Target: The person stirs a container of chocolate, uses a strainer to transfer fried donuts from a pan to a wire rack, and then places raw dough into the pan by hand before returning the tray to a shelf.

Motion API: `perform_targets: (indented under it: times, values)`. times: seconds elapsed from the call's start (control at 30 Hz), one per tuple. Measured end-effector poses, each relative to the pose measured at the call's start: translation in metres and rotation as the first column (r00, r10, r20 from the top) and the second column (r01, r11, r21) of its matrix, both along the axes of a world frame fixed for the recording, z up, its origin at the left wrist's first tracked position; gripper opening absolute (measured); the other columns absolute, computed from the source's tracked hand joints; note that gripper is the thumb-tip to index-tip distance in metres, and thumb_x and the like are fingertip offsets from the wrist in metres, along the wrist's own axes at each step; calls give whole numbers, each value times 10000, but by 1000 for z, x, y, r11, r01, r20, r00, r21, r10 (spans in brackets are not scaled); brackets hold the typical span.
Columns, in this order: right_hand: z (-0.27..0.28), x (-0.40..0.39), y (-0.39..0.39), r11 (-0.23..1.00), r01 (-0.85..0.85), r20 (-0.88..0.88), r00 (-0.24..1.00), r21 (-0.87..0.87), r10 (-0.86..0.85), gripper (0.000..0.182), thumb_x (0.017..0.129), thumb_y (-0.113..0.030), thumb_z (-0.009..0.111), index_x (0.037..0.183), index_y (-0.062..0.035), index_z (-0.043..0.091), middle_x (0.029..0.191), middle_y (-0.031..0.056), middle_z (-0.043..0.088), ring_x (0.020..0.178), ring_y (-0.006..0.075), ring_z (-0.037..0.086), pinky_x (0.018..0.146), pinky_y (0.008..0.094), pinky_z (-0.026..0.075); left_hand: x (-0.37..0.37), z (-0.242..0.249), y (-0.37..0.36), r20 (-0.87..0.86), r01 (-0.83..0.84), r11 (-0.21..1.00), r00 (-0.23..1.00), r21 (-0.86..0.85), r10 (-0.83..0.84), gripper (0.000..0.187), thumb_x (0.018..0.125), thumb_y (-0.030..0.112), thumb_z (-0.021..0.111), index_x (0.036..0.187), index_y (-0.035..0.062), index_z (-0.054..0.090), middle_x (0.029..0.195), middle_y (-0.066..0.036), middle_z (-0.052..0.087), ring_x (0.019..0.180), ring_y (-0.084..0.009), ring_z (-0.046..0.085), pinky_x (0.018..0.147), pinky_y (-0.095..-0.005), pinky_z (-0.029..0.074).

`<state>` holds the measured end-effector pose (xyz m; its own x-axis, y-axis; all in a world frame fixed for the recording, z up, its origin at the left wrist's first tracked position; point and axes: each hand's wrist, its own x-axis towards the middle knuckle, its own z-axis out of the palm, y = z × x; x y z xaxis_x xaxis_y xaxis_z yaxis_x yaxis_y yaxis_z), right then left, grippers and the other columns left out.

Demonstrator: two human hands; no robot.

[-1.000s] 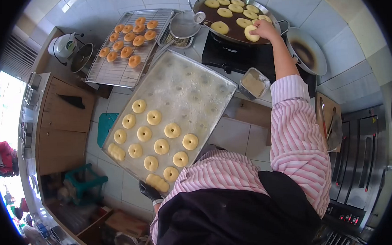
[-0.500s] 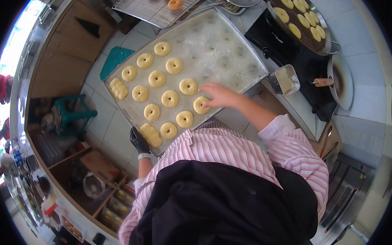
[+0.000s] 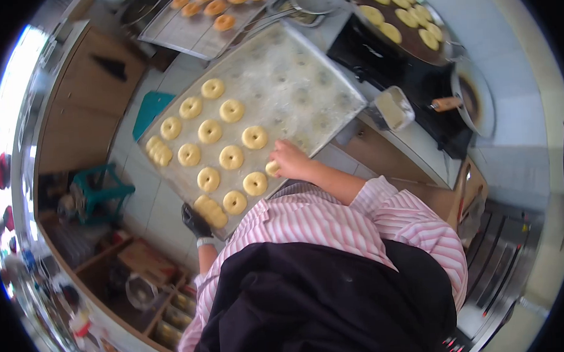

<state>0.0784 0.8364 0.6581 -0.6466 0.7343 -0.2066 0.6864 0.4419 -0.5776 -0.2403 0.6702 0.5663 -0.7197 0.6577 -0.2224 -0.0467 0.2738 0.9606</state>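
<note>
A large metal tray (image 3: 341,98) carries ring-shaped pieces of raw dough (image 3: 231,157) on its left half; its other half shows floury round marks. My left hand (image 3: 196,221), in a black glove, grips the tray's lower left edge, beside a lumpy dough piece (image 3: 210,211). My bare right hand (image 3: 289,160) is over the tray's near right edge, its fingers closed on a dough ring (image 3: 273,168) that they partly cover.
Pale rings lie in a wide pan (image 3: 408,38) on a black stove (image 3: 377,55) at upper right. Nearby are a square container (image 3: 393,108) and a wooden-handled pan (image 3: 480,98). Browned rings rest on a rack (image 3: 191,32). A green stool (image 3: 100,193) stands left.
My right hand has closed its fingers on the dough ring nearest it. The view has shifted, so tray and stove appear further left. My left hand still holds the tray.
</note>
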Motion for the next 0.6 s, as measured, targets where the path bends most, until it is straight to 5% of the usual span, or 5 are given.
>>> perform_targets:
  times: [0.17, 0.3, 0.37, 0.47, 0.6]
  values:
    - [17, 18, 11, 950, 74, -128, 985, -303, -117, 317, 600, -149, 774, 855, -73, 603, 833, 133, 598, 774, 275, 593, 680, 366, 463, -10, -24, -7, -103, 14, 997, 994, -73, -21, 380, 939, 260, 443, 1079, -78, 546, 1033, -144, 579, 924, -210, 531, 842, -341, 434]
    - [112, 67, 62, 901, 362, -392, 813, -241, -431, 297, 673, -175, 768, 870, -50, 583, 760, 37, 604, 711, 124, 565, 651, 279, 462, -13, -34, -9, -116, -8, 997, 993, -73, 0, 398, 936, 263, 449, 1105, -88, 533, 1069, -161, 572, 957, -222, 529, 869, -342, 424]
    - [185, 100, 89, 810, 586, -378, 745, -22, -549, 329, 665, -168, 776, 903, -41, 588, 792, 54, 638, 702, 118, 595, 668, 261, 485, -13, -36, -10, -96, -23, 997, 995, -69, 17, 409, 935, 265, 452, 1121, -92, 525, 1090, -169, 567, 972, -227, 528, 878, -342, 420]
    - [210, 181, 143, 581, 778, -504, 611, 239, -611, 301, 715, -150, 735, 950, -27, 592, 853, 79, 653, 749, 135, 611, 689, 269, 487, -13, -38, -9, -85, -33, 997, 996, -64, 27, 421, 933, 270, 456, 1135, -95, 517, 1108, -177, 562, 987, -232, 526, 886, -342, 416]
    - [206, 263, 197, 448, 708, -195, 628, 546, -754, 307, 703, -185, 714, 949, -34, 608, 900, 117, 651, 839, 233, 625, 752, 312, 479, -15, -42, -8, -102, -26, 998, 995, -55, 21, 422, 932, 274, 460, 1130, -94, 520, 1103, -172, 563, 986, -231, 525, 886, -340, 416]
